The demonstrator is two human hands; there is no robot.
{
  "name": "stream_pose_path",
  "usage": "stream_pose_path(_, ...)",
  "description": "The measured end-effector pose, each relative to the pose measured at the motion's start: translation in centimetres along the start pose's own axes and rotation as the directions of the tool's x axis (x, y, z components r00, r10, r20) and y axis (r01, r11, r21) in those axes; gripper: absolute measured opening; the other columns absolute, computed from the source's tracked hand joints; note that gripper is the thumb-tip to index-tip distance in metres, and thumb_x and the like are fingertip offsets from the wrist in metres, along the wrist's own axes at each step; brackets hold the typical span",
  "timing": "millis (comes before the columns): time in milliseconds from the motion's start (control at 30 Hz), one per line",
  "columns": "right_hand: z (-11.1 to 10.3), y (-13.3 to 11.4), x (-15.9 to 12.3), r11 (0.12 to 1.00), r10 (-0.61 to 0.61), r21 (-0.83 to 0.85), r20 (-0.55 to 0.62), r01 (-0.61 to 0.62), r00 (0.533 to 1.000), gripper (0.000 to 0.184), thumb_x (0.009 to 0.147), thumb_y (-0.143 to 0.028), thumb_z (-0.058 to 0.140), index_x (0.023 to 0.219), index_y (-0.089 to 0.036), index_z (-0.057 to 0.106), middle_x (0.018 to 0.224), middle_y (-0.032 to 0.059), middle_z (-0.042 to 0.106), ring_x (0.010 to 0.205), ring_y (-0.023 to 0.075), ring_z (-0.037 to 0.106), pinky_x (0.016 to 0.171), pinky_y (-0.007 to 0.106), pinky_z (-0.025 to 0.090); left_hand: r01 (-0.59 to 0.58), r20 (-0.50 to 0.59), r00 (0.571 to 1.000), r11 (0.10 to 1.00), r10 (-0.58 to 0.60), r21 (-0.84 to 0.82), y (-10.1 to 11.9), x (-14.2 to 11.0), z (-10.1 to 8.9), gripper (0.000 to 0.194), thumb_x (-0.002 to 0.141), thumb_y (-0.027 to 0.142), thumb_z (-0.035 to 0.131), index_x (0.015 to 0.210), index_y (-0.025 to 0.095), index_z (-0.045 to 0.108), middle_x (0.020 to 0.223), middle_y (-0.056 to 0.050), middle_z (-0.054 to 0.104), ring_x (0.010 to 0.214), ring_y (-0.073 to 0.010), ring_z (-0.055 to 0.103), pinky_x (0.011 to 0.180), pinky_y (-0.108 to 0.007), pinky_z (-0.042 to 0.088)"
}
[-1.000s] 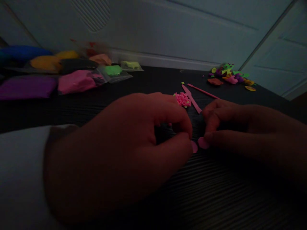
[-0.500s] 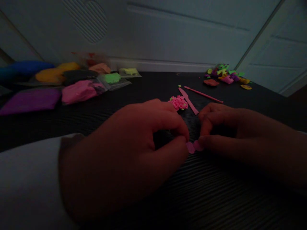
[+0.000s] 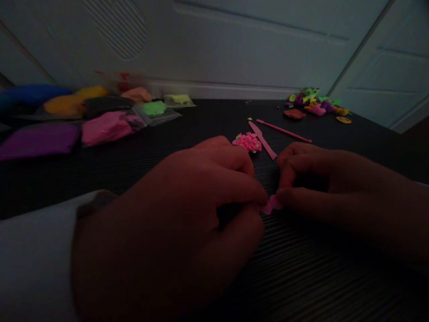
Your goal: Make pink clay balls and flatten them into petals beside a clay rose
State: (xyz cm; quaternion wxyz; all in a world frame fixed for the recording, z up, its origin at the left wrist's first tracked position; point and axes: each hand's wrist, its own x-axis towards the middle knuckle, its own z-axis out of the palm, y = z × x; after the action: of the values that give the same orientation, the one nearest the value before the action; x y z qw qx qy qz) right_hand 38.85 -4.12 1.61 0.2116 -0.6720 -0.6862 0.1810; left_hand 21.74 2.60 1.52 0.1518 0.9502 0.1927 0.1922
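A short row of flat pink clay discs [image 3: 275, 202] lies between my fingertips, low over the dark table [image 3: 301, 277]. My left hand [image 3: 187, 210] is closed, its forefinger resting on the left end of the row and the thumb tucked just below. On the other end, my right hand [image 3: 331, 192] pinches the row between thumb and forefinger. Just beyond my left knuckles sits a cluster of small pink clay flowers [image 3: 248, 142] with green bits. A pink plastic clay knife [image 3: 262, 140] lies beside it, its lower end close to my right fingers.
A thin pink modelling stick [image 3: 284, 131] lies behind the knife. Bagged clay, including a purple pack [image 3: 40, 141], a pink pack [image 3: 107, 128] and a green pack [image 3: 154, 108], covers the back left. Colourful clay pieces [image 3: 313, 102] are heaped at the back right, before a pale panel [image 3: 234, 49].
My left forefinger has slid forward over the left end of the pink row, and the thumb has dropped slightly. My right hand stays nearly still. The view has shifted a little.
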Motion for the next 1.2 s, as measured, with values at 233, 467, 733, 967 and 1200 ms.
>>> stream_pose_path(233,0.1,-0.1,0.1,1.000,-0.006,0.007,-0.011,0.006,1.000,0.014,0.065,-0.032,0.054,0.057,-0.021,0.051,0.068,-0.0035,0.052,0.062,0.0117,0.048,0.056,0.027,0.037,-0.056,-0.030,0.998,0.998,0.056,0.012,0.0,0.0,0.1,0.014,0.067,0.017,0.049,0.057,0.021,0.058,0.073,0.003,0.053,0.064,-0.0096,0.047,0.055,-0.022,0.036)
stream_pose_path(467,0.1,-0.2,0.1,1.000,0.007,-0.001,-0.016,-0.007,1.000,0.016,0.065,-0.033,0.054,0.056,-0.021,0.050,0.067,-0.0036,0.052,0.061,0.0116,0.048,0.056,0.027,0.037,-0.118,-0.042,0.992,0.993,0.118,-0.001,0.2,0.0,0.2,0.019,0.069,0.014,0.046,0.051,0.018,0.052,0.071,0.002,0.051,0.065,-0.0098,0.046,0.061,-0.024,0.036)
stream_pose_path(733,-0.1,-0.3,0.1,1.000,0.026,-0.001,0.009,-0.026,1.000,0.017,0.065,-0.034,0.054,0.056,-0.020,0.051,0.068,-0.0036,0.052,0.061,0.0118,0.048,0.055,0.027,0.036,-0.170,-0.032,0.985,0.986,0.169,-0.001,0.4,0.1,0.4,0.020,0.071,0.013,0.043,0.056,0.020,0.055,0.068,0.002,0.051,0.067,-0.0104,0.046,0.073,-0.026,0.036)
stream_pose_path(967,0.0,-0.4,0.1,1.000,0.012,-0.010,-0.017,-0.012,1.000,0.016,0.065,-0.034,0.054,0.056,-0.021,0.050,0.066,-0.0032,0.052,0.058,0.0117,0.049,0.051,0.025,0.037,-0.170,0.005,0.985,0.985,0.170,0.016,0.3,0.2,0.3,0.019,0.069,0.013,0.043,0.058,0.020,0.057,0.070,0.002,0.051,0.068,-0.0111,0.047,0.080,-0.028,0.036)
stream_pose_path(1200,-0.9,-0.5,-0.4,1.000,0.002,-0.013,-0.016,-0.003,1.000,0.012,0.068,-0.030,0.053,0.058,-0.023,0.050,0.050,-0.0064,0.048,0.042,0.0086,0.044,0.037,0.022,0.031,-0.100,-0.056,0.994,0.995,0.099,-0.020,0.6,0.1,0.5,0.022,0.070,0.012,0.044,0.053,0.020,0.055,0.070,0.002,0.052,0.067,-0.0108,0.047,0.074,-0.026,0.037)
